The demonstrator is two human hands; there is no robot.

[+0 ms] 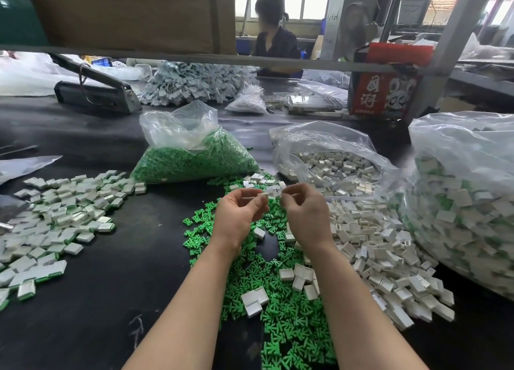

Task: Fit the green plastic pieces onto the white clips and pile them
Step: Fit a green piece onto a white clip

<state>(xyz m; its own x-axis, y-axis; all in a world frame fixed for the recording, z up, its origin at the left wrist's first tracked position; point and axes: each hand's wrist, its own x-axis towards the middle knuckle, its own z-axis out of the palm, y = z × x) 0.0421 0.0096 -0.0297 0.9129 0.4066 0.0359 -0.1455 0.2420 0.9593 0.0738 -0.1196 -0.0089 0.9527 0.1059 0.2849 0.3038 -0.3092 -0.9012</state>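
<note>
Across the dark worktop the stock lies in heaps. Far right stands a big clear bag of finished clips, white with green showing through. Beside it an open bag of bare white clips spills into a loose white heap along the right forearm. A smaller bag of green pieces sits behind the hands, and its contents run forward as a green scatter between the two forearms, with a few white clips lying on top. To the left, well apart from the raw stock, spreads the pile of assembled clips, each with a green edge.

Above the green scatter the left hand and right hand are raised close together, fingers curled. Between their fingertips sits a small white clip; the left pinches it, and the right seems to pinch its other end. Whether a green piece is already between the fingers I cannot tell; it is too small and hidden.

My judgement: the fitting step is in hand. To do it well, steady the clip with one hand, line the green piece square with the clip's slot, and press straight until it seats flush, not at a slant. Then drop the finished clip onto the left pile, clear of the unassembled heaps.
</note>
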